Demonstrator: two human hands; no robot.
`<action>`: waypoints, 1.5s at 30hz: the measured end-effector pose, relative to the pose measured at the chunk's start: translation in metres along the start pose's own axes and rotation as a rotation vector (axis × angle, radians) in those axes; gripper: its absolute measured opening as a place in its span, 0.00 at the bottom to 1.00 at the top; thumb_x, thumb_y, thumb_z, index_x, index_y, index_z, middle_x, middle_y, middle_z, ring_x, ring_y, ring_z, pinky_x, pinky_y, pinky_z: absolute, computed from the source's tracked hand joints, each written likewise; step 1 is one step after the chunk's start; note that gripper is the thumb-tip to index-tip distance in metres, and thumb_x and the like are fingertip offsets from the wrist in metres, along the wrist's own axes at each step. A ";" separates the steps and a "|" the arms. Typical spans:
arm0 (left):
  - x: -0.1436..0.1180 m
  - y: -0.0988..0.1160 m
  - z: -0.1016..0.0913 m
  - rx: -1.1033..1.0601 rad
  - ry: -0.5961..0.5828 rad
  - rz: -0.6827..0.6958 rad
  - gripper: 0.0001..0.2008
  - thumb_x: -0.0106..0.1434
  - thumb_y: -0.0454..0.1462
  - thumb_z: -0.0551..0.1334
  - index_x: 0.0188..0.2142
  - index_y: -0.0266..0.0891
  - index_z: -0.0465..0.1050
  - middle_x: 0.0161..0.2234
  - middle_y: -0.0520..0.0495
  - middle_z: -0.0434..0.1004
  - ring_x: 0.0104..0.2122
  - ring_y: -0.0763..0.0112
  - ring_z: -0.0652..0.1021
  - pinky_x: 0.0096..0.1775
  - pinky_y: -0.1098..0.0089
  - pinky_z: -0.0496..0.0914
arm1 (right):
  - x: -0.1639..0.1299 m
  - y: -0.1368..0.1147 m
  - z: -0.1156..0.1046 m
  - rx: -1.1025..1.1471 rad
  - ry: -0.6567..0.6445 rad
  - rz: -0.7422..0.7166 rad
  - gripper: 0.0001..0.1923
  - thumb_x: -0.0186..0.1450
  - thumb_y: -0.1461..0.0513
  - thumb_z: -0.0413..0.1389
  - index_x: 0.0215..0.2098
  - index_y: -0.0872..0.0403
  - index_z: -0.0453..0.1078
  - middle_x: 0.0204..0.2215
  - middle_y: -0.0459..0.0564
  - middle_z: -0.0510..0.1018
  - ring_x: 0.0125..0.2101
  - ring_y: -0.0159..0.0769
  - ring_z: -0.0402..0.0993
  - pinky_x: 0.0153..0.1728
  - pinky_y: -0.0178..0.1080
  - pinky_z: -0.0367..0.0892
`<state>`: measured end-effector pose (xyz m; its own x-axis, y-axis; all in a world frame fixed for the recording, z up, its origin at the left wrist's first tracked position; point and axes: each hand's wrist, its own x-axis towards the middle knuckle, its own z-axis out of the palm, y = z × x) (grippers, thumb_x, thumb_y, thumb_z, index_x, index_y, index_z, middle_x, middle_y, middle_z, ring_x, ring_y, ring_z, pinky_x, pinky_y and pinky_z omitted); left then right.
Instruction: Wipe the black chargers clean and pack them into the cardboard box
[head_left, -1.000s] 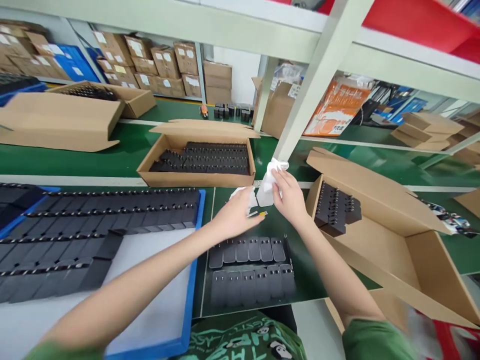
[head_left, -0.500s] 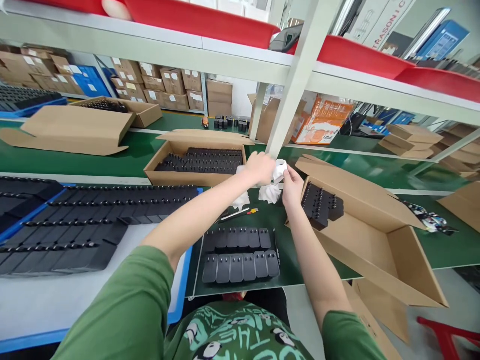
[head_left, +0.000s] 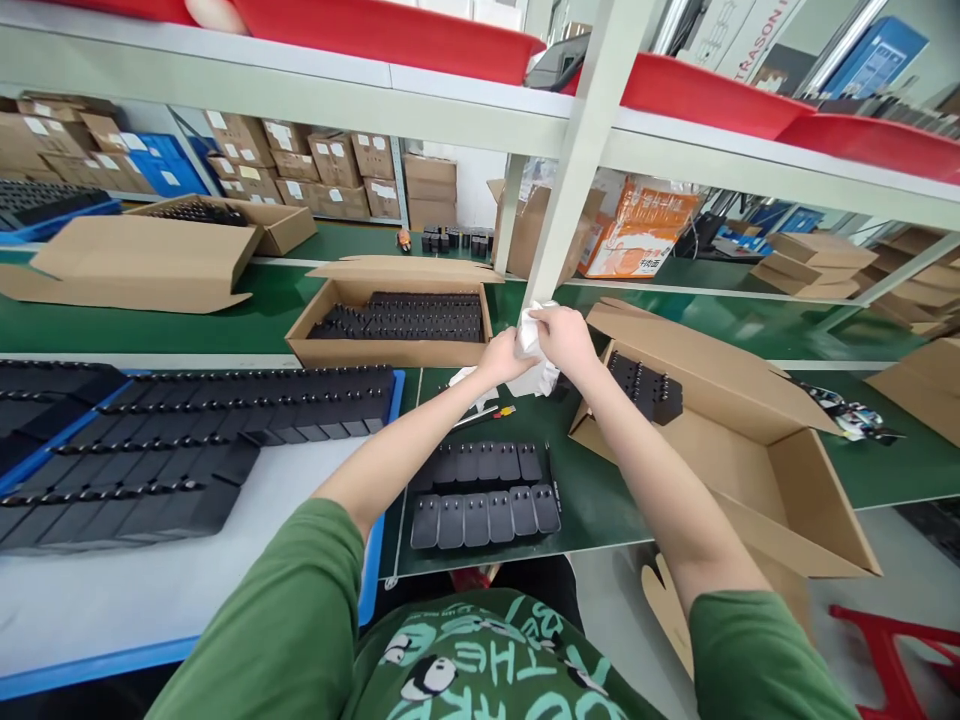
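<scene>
Both hands meet over the green bench, just in front of a white shelf post [head_left: 577,160]. My left hand [head_left: 501,356] and my right hand [head_left: 564,338] both grip a crumpled white cloth [head_left: 534,372]; part of it hangs below them. Under my forearms lie two rows of black plug adapters [head_left: 484,492] on the green mat. A pen-like tool with a yellow and red tip [head_left: 487,412] lies beside another white scrap [head_left: 463,378].
A cardboard box [head_left: 780,450] with a few black adapters [head_left: 643,386] lies open on its side at the right. Another box [head_left: 390,322] full of adapters stands behind the hands. A blue tray [head_left: 379,520] at left holds several rows of adapters. A red stool [head_left: 892,650] stands at lower right.
My left hand rose from the bench to the cloth that my right hand held. Both hands now grip it together, slightly left of where they were half a second ago.
</scene>
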<state>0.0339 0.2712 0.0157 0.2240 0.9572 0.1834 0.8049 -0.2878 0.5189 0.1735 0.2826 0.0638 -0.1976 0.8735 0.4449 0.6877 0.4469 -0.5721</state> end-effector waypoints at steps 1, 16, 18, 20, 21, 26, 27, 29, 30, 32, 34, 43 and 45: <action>0.000 -0.004 0.004 -0.020 0.010 -0.013 0.19 0.68 0.44 0.62 0.54 0.37 0.68 0.52 0.41 0.72 0.47 0.61 0.76 0.47 0.55 0.74 | 0.002 -0.004 -0.001 -0.019 -0.024 -0.003 0.12 0.69 0.56 0.58 0.44 0.57 0.73 0.45 0.51 0.77 0.48 0.40 0.74 0.53 0.51 0.69; -0.006 -0.034 0.005 -0.242 0.022 -0.070 0.19 0.67 0.43 0.64 0.53 0.36 0.69 0.52 0.42 0.72 0.50 0.59 0.75 0.51 0.53 0.73 | -0.056 0.037 -0.030 0.287 -0.199 0.241 0.13 0.51 0.63 0.64 0.36 0.57 0.76 0.31 0.51 0.81 0.31 0.37 0.77 0.33 0.38 0.73; -0.009 -0.036 0.004 -0.246 0.030 -0.072 0.20 0.66 0.43 0.64 0.54 0.37 0.68 0.53 0.41 0.71 0.51 0.58 0.75 0.52 0.52 0.72 | -0.060 0.041 -0.037 0.324 -0.171 0.253 0.10 0.52 0.62 0.63 0.33 0.57 0.76 0.30 0.51 0.81 0.29 0.37 0.77 0.31 0.37 0.72; -0.010 -0.037 0.001 -0.254 0.018 -0.070 0.20 0.66 0.42 0.65 0.55 0.37 0.68 0.53 0.41 0.72 0.51 0.59 0.75 0.51 0.52 0.72 | -0.061 0.044 -0.047 0.345 -0.074 0.258 0.10 0.54 0.60 0.62 0.34 0.56 0.76 0.31 0.51 0.81 0.28 0.36 0.76 0.28 0.36 0.71; -0.009 -0.037 -0.001 -0.258 0.006 -0.067 0.21 0.65 0.42 0.65 0.55 0.37 0.68 0.53 0.41 0.72 0.50 0.59 0.75 0.51 0.53 0.73 | -0.060 0.045 -0.053 0.350 -0.020 0.260 0.11 0.55 0.60 0.61 0.35 0.55 0.76 0.32 0.51 0.81 0.27 0.35 0.75 0.27 0.36 0.70; -0.029 -0.026 -0.029 -0.229 0.059 -0.039 0.29 0.60 0.39 0.68 0.57 0.29 0.65 0.57 0.31 0.70 0.56 0.51 0.72 0.55 0.53 0.69 | -0.065 0.047 -0.068 0.339 0.059 0.273 0.11 0.54 0.61 0.63 0.36 0.54 0.76 0.29 0.49 0.80 0.24 0.33 0.73 0.23 0.33 0.66; -0.043 -0.022 -0.038 -0.217 0.089 -0.023 0.29 0.61 0.39 0.67 0.58 0.29 0.64 0.59 0.31 0.68 0.58 0.51 0.70 0.58 0.54 0.66 | -0.069 0.045 -0.068 0.346 0.028 0.285 0.12 0.53 0.61 0.64 0.36 0.54 0.76 0.28 0.49 0.80 0.23 0.33 0.73 0.22 0.33 0.66; -0.082 -0.019 -0.060 -0.205 0.130 0.028 0.28 0.62 0.40 0.65 0.60 0.34 0.62 0.61 0.37 0.66 0.61 0.56 0.67 0.62 0.57 0.62 | -0.085 0.038 -0.067 0.368 -0.056 0.317 0.13 0.53 0.60 0.66 0.36 0.55 0.77 0.27 0.50 0.80 0.24 0.35 0.74 0.21 0.34 0.67; -0.107 -0.019 -0.070 -0.206 0.145 0.061 0.29 0.63 0.42 0.65 0.61 0.37 0.62 0.62 0.40 0.66 0.61 0.59 0.67 0.63 0.59 0.62 | -0.097 0.033 -0.067 0.386 -0.093 0.333 0.14 0.52 0.59 0.67 0.37 0.55 0.76 0.28 0.50 0.80 0.24 0.36 0.75 0.21 0.34 0.68; -0.159 -0.026 -0.085 -0.213 0.136 0.129 0.33 0.61 0.49 0.66 0.62 0.41 0.61 0.61 0.42 0.67 0.60 0.57 0.69 0.62 0.57 0.63 | -0.127 0.018 -0.068 0.449 -0.132 0.355 0.18 0.53 0.57 0.68 0.41 0.53 0.75 0.32 0.50 0.81 0.26 0.36 0.77 0.21 0.33 0.69; -0.207 -0.040 -0.089 -0.228 0.027 0.148 0.43 0.56 0.56 0.69 0.65 0.46 0.56 0.64 0.42 0.62 0.62 0.53 0.67 0.63 0.55 0.63 | -0.164 0.001 -0.066 0.520 -0.157 0.351 0.18 0.58 0.55 0.66 0.44 0.50 0.72 0.34 0.48 0.81 0.25 0.34 0.77 0.19 0.32 0.69; -0.286 -0.070 -0.033 -0.020 -0.103 0.105 0.35 0.61 0.50 0.67 0.62 0.41 0.56 0.54 0.37 0.67 0.53 0.53 0.74 0.51 0.55 0.74 | -0.301 -0.032 0.011 -0.270 0.150 0.028 0.13 0.66 0.69 0.56 0.46 0.51 0.74 0.40 0.54 0.77 0.38 0.41 0.71 0.41 0.47 0.68; -0.288 -0.068 -0.028 -0.018 -0.089 0.152 0.29 0.64 0.45 0.66 0.59 0.40 0.59 0.52 0.38 0.68 0.51 0.56 0.75 0.48 0.60 0.76 | -0.307 -0.042 0.019 -0.366 0.075 -0.043 0.18 0.65 0.71 0.54 0.52 0.54 0.71 0.43 0.59 0.74 0.41 0.44 0.69 0.42 0.48 0.68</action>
<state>-0.1010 0.0143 -0.0488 0.3905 0.9015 0.1868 0.7485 -0.4290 0.5057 0.1914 -0.0004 -0.0619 -0.1893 0.8326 0.5206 0.8866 0.3728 -0.2738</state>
